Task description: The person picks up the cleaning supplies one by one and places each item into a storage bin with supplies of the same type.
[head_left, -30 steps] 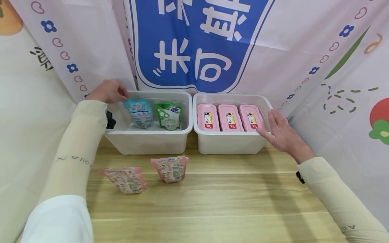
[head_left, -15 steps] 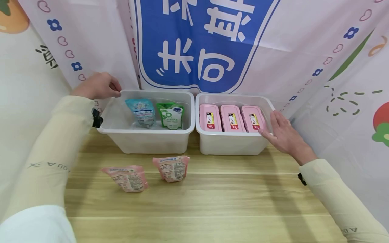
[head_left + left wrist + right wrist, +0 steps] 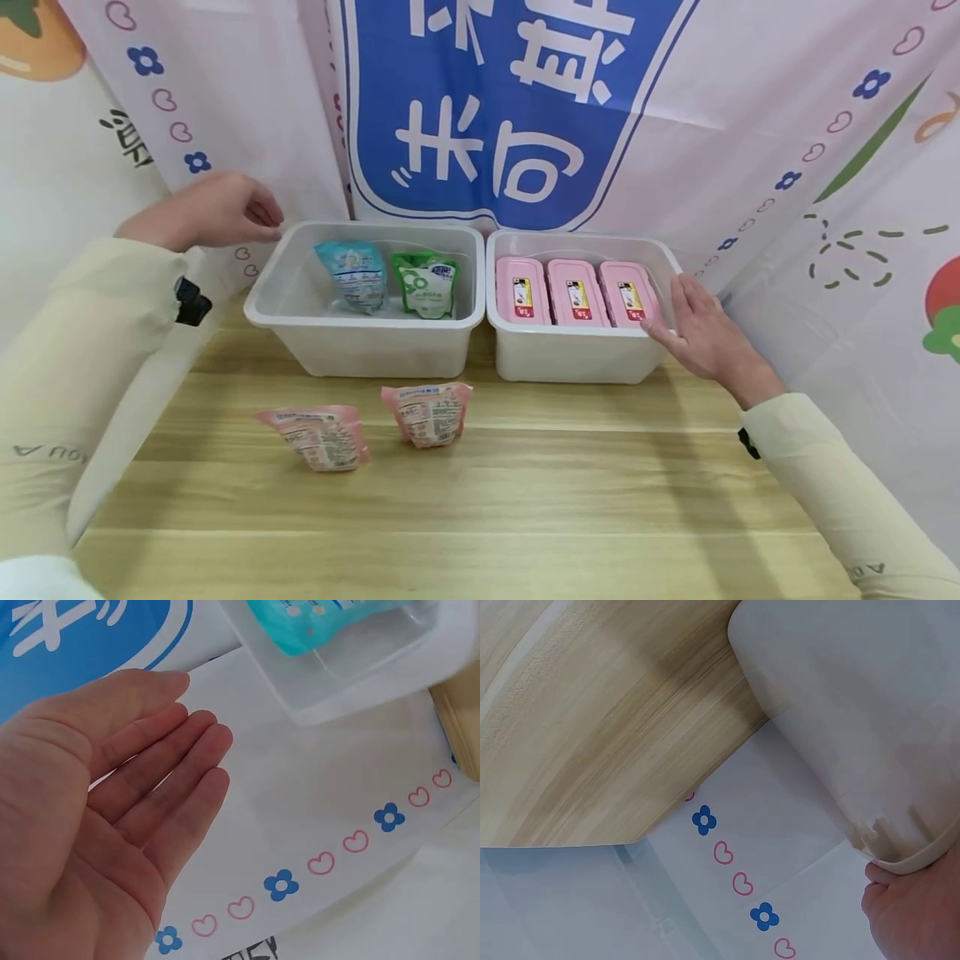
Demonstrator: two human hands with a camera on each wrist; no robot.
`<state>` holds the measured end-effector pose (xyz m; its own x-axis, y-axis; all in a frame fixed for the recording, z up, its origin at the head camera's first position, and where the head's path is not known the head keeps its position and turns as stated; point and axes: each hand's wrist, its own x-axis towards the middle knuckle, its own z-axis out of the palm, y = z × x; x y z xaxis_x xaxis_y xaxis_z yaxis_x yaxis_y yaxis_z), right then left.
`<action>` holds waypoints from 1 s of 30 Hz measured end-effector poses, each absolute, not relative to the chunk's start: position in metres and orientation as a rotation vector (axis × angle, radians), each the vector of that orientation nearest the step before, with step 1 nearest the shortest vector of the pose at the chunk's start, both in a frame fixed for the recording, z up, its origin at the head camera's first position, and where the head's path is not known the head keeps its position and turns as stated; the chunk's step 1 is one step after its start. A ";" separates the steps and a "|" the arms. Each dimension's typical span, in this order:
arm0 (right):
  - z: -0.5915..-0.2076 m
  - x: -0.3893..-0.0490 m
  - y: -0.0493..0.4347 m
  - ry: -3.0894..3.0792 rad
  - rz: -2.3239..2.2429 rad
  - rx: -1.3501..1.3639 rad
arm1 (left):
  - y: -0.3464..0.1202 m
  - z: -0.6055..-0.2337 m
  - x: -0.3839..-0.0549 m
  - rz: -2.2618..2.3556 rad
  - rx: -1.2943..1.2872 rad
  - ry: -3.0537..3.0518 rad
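My left hand (image 3: 232, 208) hovers beside the back left corner of the left white bin (image 3: 375, 348), holding nothing. In the left wrist view its fingers (image 3: 180, 776) are loosely bent and the palm shows bare. A blue refill pouch (image 3: 358, 279) and a green-and-white refill pouch (image 3: 426, 287) stand inside that bin. At the right, my right hand (image 3: 701, 333) rests on the rim of the right white bin (image 3: 577, 357), thumb over the front corner and fingers straight along the side. Three pink lidded boxes (image 3: 577, 292) stand in a row within it.
Two pink pouches, one on the left (image 3: 322, 437) and one nearer the middle (image 3: 431, 414), stand on the wooden table (image 3: 540, 492) before the bins. A printed cloth (image 3: 465, 108) hangs close behind, with cloth walls at both sides.
My left hand has let go of the blue pouch and moved left, out of the bin. The right hand stays on the right bin's rim. The head view has shifted slightly.
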<state>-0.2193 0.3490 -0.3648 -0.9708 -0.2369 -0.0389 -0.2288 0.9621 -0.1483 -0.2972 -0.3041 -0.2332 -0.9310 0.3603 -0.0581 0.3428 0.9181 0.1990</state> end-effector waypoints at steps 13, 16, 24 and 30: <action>-0.366 -0.219 0.349 3.073 -0.210 -0.376 | -0.309 -0.233 -0.269 0.305 0.634 2.977; -0.366 -0.219 0.349 3.075 -0.207 -0.382 | -0.307 -0.233 -0.260 0.311 0.642 2.972; -0.366 -0.221 0.348 3.078 -0.223 -0.383 | -0.297 -0.242 -0.238 0.354 0.672 2.938; -0.366 -0.219 0.349 3.086 -0.231 -0.404 | -0.293 -0.252 -0.223 0.422 0.706 2.890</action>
